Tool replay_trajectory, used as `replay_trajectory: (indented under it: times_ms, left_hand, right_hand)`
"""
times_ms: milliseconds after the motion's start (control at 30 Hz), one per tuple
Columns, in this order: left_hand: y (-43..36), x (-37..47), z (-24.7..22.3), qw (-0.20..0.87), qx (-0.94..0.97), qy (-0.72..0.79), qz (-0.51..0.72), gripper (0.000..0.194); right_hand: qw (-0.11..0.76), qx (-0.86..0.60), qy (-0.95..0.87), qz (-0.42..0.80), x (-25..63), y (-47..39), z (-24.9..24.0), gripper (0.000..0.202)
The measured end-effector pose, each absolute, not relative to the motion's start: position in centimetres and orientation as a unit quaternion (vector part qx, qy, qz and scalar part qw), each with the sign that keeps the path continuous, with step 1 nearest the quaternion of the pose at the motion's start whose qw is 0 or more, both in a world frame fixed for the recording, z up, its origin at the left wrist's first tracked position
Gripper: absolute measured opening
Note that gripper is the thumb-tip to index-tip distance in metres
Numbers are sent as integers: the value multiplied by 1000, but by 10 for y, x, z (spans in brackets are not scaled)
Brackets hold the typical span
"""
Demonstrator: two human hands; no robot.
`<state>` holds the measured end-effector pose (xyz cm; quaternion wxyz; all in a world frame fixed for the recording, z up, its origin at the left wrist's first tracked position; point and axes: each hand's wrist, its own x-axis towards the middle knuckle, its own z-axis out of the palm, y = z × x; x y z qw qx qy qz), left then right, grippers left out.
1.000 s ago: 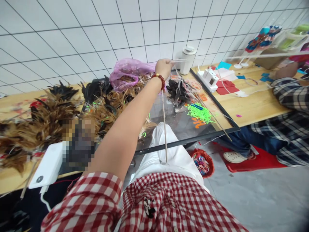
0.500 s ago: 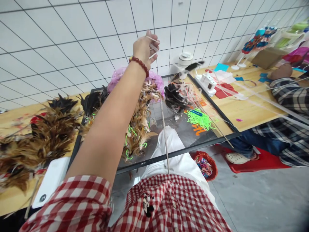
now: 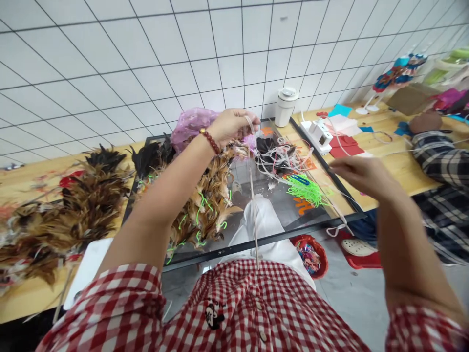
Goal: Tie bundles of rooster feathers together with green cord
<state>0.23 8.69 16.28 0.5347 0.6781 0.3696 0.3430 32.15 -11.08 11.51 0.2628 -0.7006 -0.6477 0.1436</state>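
My left hand point(image 3: 236, 123), with a red bead bracelet on the wrist, is closed on a thin white ribbon point(image 3: 250, 122) that loops down over the glass. Below that hand stands a slim stick point(image 3: 253, 215), its lower end against my shirt. Brown feathers point(image 3: 205, 203) with bright green ties are bunched beside the stick, near a crumpled pink plastic bag point(image 3: 194, 124). My right hand point(image 3: 361, 177) is raised over the right edge of the glass, fingers pressed together and slightly blurred. Whether a strand is pinched in it is unclear.
Tangled white strips point(image 3: 280, 159) and green cords point(image 3: 306, 189) lie on the framed glass. A white cup point(image 3: 286, 106) and a charger block point(image 3: 319, 136) stand behind. More feathers point(image 3: 88, 205) cover the left side. A co-worker's sleeve point(image 3: 432, 156) is at right; a red basket point(image 3: 322, 249) sits below.
My left hand has come down from high against the wall tiles to just above the glass, still with the ribbon. My right hand has come into view at the right.
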Motion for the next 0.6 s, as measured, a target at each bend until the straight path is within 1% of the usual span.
replay_trajectory:
  times_ms: [67, 133, 200, 300, 367, 433, 500, 567, 600]
  left_hand:
    - [67, 0, 149, 501, 705, 356, 353, 17]
    - [43, -3, 132, 456, 748, 335, 348, 20]
    - [18, -7, 113, 417, 786, 317, 328, 20]
    - [-16, -12, 83, 386, 827, 288, 289, 21]
    - [-33, -16, 66, 345, 855, 281, 267, 23]
    - [-48, -19, 52, 308, 877, 285, 234, 25]
    - [-61, -22, 43, 292, 891, 295, 184, 26]
    - [-74, -24, 38, 289, 902, 294, 131, 27]
    - [-80, -25, 38, 287, 906, 291, 107, 28]
  right_hand:
    - [247, -668, -682, 168, 281, -44, 108, 24]
    - [195, -676, -687, 182, 236, 17, 96, 29]
    - [124, -693, -693, 154, 197, 60, 83, 37]
    - [0, -733, -664, 147, 165, 92, 63, 48]
    - [-36, -741, -653, 155, 163, 100, 53, 46]
    - [-8, -742, -645, 182, 175, 108, 47, 31]
    - [77, -739, -629, 227, 194, 118, 45, 19]
    - [183, -729, -613, 245, 215, 129, 49, 17]
    - [218, -717, -615, 246, 224, 134, 54, 17]
